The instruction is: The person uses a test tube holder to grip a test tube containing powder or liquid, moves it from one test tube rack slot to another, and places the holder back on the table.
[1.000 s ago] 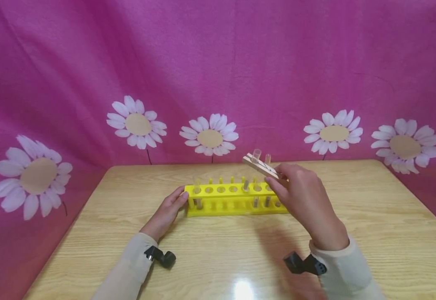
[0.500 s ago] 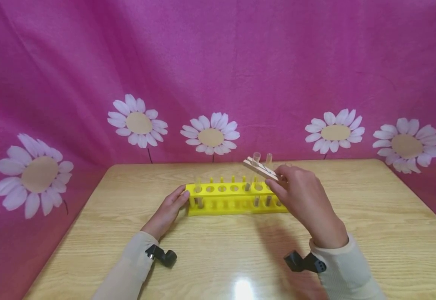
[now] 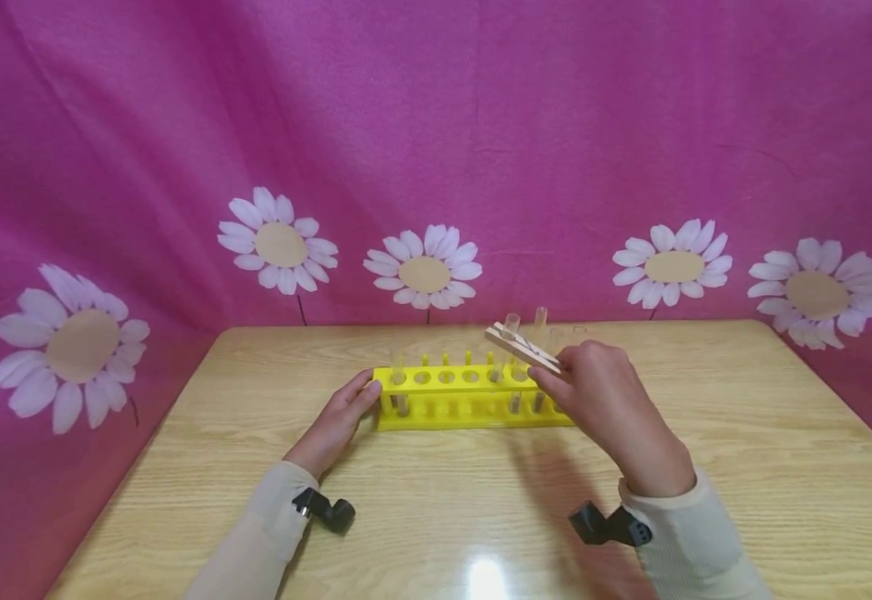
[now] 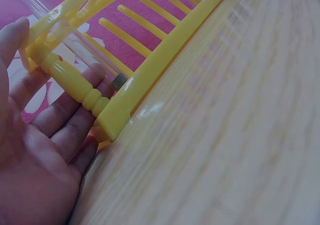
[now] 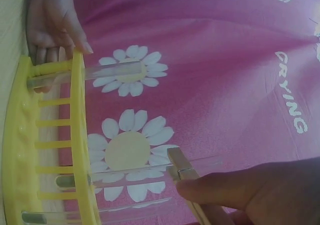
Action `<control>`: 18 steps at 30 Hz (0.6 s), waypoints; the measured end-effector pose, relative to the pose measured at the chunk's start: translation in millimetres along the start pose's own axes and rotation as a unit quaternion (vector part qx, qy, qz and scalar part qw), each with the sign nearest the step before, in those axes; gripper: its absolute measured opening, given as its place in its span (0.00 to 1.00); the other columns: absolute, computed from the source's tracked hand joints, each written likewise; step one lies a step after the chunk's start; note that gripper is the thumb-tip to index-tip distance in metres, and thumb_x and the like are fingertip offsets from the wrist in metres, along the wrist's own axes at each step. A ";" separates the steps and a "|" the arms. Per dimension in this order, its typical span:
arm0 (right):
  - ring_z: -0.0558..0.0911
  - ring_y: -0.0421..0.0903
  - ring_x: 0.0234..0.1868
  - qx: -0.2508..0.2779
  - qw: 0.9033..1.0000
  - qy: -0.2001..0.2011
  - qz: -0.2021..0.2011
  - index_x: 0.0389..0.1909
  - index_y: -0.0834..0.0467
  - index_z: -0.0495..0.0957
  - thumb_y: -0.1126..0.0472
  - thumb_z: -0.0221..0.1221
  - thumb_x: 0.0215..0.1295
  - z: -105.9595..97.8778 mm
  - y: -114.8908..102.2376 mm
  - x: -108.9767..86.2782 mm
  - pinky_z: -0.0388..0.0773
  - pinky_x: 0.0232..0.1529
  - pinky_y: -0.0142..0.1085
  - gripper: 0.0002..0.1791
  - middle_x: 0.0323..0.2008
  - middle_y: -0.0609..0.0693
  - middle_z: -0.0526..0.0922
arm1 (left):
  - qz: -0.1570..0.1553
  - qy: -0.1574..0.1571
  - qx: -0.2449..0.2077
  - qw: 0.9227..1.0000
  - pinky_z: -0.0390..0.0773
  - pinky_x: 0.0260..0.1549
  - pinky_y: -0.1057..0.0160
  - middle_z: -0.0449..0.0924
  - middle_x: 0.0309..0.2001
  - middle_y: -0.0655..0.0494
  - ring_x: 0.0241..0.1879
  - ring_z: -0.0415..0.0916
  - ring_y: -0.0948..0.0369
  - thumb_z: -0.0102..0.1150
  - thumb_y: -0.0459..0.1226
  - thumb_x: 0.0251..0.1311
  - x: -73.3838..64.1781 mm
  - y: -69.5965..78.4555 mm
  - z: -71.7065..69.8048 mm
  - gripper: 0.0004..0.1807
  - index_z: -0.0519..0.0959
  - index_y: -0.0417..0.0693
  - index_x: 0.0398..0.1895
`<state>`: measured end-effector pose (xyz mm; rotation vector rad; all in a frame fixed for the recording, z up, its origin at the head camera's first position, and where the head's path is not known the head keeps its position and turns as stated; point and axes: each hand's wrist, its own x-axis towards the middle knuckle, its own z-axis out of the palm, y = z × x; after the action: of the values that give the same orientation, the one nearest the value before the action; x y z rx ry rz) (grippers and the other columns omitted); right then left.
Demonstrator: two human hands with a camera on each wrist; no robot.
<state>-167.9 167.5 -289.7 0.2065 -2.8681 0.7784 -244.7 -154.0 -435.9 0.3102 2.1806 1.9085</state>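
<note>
My left hand (image 3: 337,417) holds the left end of a yellow test tube rack (image 3: 443,423). Its thumb lies on the top plate and its fingers lie behind the end post (image 4: 72,80). The right hand (image 3: 619,417) grips a wooden test tube clamp (image 3: 529,350) between thumb and fingers. In the clamp's jaws is a clear test tube (image 3: 510,326), slightly tilted, with dark matter at its bottom. The right wrist view shows that tube's lower end (image 5: 66,180) through the top plate, short of the base. The right hand covers the rack's right end.
Another test tube (image 4: 85,50) stands in the leftmost hole. Several more tubes, one a narrow tube (image 3: 541,321), stand towards the right end, close to the right hand. The wooden table (image 3: 421,508) reaches back to a pink flowered cloth (image 3: 541,150).
The right hand has lowered the clamp and its test tube a little, so the tube sits deeper in the rack's hole. The left hand stays on the rack.
</note>
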 end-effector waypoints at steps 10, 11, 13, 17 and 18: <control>0.66 0.46 0.17 -0.030 0.999 0.006 -0.028 0.17 0.60 0.78 0.57 0.66 0.60 2.5 1.9 -0.2 0.62 0.17 0.34 0.16 0.14 0.49 0.67 | 0.001 0.003 0.004 1.000 0.49 0.70 0.46 0.58 0.71 0.52 0.72 0.50 0.54 0.46 0.58 0.68 -1.3 1.1 0.9 0.35 0.60 0.52 0.72; 0.66 0.46 0.17 -0.033 0.999 0.007 -0.032 0.17 0.60 0.78 0.57 0.66 0.60 2.8 2.2 -0.2 0.62 0.17 0.35 0.16 0.14 0.49 0.67 | 0.003 0.004 0.003 1.000 0.49 0.70 0.46 0.59 0.71 0.52 0.72 0.51 0.54 0.46 0.58 0.68 -1.3 1.1 0.9 0.34 0.61 0.52 0.72; 0.66 0.46 0.18 -0.037 0.999 0.005 -0.034 0.18 0.60 0.79 0.57 0.66 0.60 3.4 2.7 0.0 0.62 0.17 0.35 0.15 0.14 0.49 0.68 | 0.005 0.004 0.001 1.000 0.49 0.70 0.45 0.60 0.70 0.52 0.72 0.52 0.54 0.46 0.57 0.69 -1.1 0.9 1.1 0.33 0.62 0.53 0.71; 0.66 0.46 0.18 -0.044 0.998 -0.009 -0.032 0.20 0.61 0.80 0.56 0.66 0.60 5.0 3.5 1.3 0.63 0.18 0.35 0.14 0.14 0.49 0.68 | 0.008 0.003 -0.005 1.000 0.50 0.69 0.45 0.61 0.69 0.52 0.71 0.53 0.54 0.46 0.57 0.69 -0.6 0.2 0.9 0.31 0.63 0.54 0.70; 0.66 0.46 0.18 -0.047 0.998 -0.011 -0.033 0.20 0.61 0.80 0.56 0.66 0.60 5.4 3.8 1.7 0.63 0.18 0.35 0.15 0.14 0.49 0.68 | 0.008 0.002 -0.006 1.000 0.50 0.69 0.45 0.62 0.69 0.52 0.71 0.53 0.54 0.46 0.57 0.69 -0.3 -0.2 0.7 0.31 0.63 0.54 0.70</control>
<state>-170.9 167.8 -295.9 0.2967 -2.8932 0.6315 -244.3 -153.4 -436.2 0.3239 2.1754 1.9315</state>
